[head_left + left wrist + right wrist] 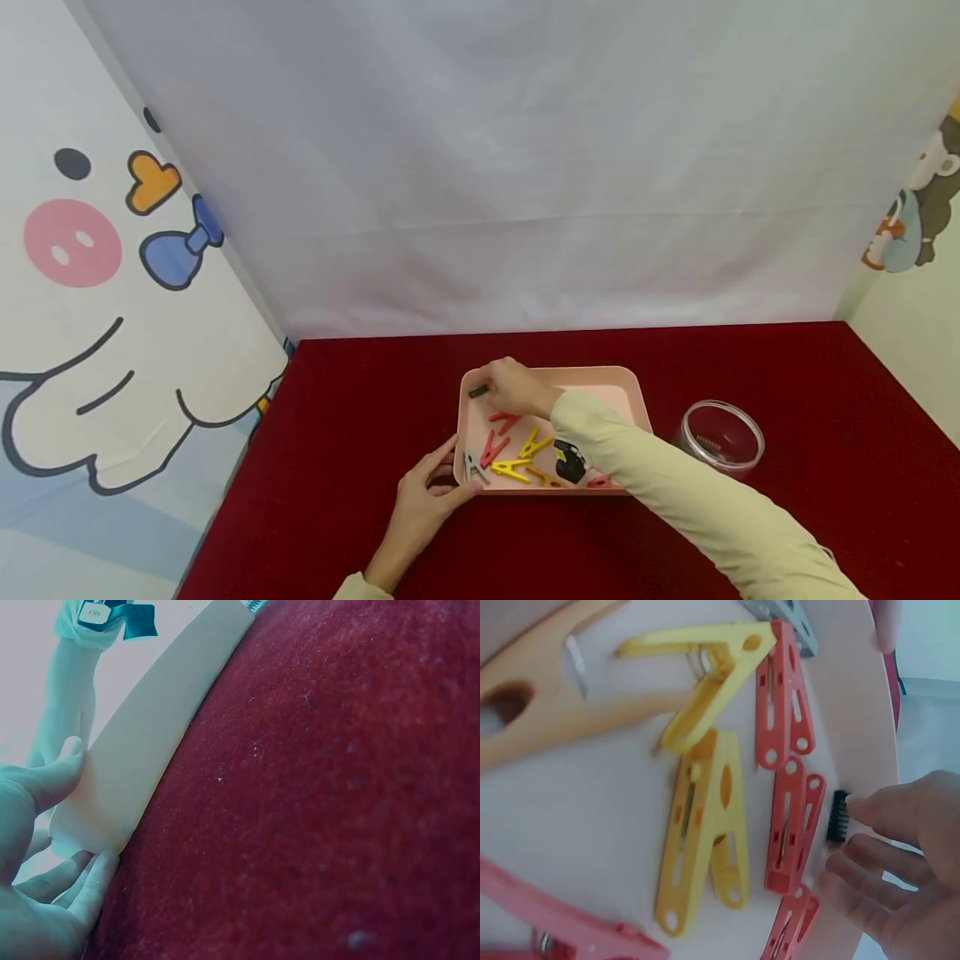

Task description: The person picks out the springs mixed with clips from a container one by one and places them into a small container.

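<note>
My right hand (516,388) is at the far left corner of a pink tray (603,377), pinching a small black spring (839,816) at its fingertips. At the tray's near left corner, my left hand (426,493) grips the edge, thumb on the front wall and fingers around the side. Inside the tray lie several clothespins: red ones (790,825), yellow ones (697,832), a grey one (474,467) by the left hand's thumb, and an orange one (545,477). The right forearm hides part of the tray.
A round clear jar (753,433) stands right of the tray with a coiled spring (707,446) inside. Dark red cloth (360,417) covers the table. A white curtain (487,167) hangs behind, and a wall with cartoon figures (71,242) is at left.
</note>
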`<state>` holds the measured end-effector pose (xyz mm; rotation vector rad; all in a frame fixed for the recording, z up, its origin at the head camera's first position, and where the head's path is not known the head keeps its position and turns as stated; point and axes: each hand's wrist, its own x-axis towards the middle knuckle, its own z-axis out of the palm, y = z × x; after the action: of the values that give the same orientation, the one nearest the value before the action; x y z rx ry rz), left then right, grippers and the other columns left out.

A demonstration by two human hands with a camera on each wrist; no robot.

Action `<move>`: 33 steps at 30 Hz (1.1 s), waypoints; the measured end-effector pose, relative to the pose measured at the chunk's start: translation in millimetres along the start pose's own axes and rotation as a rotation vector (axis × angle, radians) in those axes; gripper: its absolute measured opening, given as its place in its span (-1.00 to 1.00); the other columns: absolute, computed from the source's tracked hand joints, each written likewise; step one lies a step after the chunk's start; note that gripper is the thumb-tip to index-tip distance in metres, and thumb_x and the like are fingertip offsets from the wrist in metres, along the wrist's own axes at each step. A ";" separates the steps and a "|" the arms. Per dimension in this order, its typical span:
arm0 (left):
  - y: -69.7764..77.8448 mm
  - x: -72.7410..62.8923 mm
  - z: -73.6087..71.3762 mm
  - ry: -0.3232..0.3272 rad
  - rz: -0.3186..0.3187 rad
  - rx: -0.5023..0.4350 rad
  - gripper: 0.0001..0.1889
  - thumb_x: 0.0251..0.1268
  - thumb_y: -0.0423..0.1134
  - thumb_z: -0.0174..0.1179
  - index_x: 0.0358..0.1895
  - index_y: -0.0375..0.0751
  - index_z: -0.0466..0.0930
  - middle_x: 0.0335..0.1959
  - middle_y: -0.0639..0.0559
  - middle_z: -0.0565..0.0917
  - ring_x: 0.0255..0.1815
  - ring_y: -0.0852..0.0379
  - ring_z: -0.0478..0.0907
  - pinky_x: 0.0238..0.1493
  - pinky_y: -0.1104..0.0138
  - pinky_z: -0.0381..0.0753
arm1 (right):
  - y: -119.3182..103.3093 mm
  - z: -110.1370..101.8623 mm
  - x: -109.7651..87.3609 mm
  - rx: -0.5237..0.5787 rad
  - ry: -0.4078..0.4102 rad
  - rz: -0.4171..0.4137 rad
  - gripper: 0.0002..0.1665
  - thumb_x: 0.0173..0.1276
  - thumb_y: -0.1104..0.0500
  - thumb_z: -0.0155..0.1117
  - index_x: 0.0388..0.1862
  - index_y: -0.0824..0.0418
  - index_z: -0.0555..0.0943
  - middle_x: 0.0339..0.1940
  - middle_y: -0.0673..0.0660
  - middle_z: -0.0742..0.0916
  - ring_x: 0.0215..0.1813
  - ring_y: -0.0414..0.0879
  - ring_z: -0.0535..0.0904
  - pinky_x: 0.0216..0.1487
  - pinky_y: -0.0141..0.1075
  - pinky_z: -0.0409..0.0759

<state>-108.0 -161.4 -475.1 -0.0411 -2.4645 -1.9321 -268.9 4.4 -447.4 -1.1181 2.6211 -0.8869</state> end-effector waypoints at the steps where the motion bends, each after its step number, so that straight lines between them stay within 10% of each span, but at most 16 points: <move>1: -0.2 -0.3 -0.4 0.000 0.001 -0.005 -0.28 0.02 -0.33 0.43 0.33 -0.23 0.37 0.02 -0.26 0.53 0.00 -0.16 0.51 -0.16 0.31 0.61 | -1.5 0.9 0.9 0.009 -0.016 -0.002 -0.55 0.18 0.56 0.02 -0.07 0.23 0.67 -0.11 0.16 0.71 -0.25 -0.04 0.56 -0.30 -0.36 0.46; 22: 0.1 1.3 -2.3 -0.015 0.004 -0.013 -0.27 0.01 -0.36 0.43 0.33 -0.27 0.36 0.02 -0.30 0.53 0.00 -0.20 0.51 -0.19 0.37 0.61 | -13.1 13.3 5.5 -0.187 -0.043 0.130 -0.71 0.18 0.54 0.16 -0.20 0.29 0.66 -0.07 0.23 0.58 -0.16 -0.04 0.47 -0.33 -0.34 0.47; 33: -32.6 9.5 0.3 -0.003 0.008 0.003 -0.26 -0.01 -0.20 0.46 0.33 -0.07 0.39 0.03 -0.14 0.55 -0.04 -0.01 0.55 -0.20 0.40 0.60 | -4.9 17.8 8.6 -0.131 -0.014 0.062 -0.66 0.09 0.59 0.16 -0.28 0.25 0.64 -0.41 0.09 0.64 -0.45 -0.19 0.31 -0.49 -0.42 0.30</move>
<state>-118.3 -168.7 -506.5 -0.0530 -2.4648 -1.9268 -265.7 -12.5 -458.2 -1.0620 2.7205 -0.7023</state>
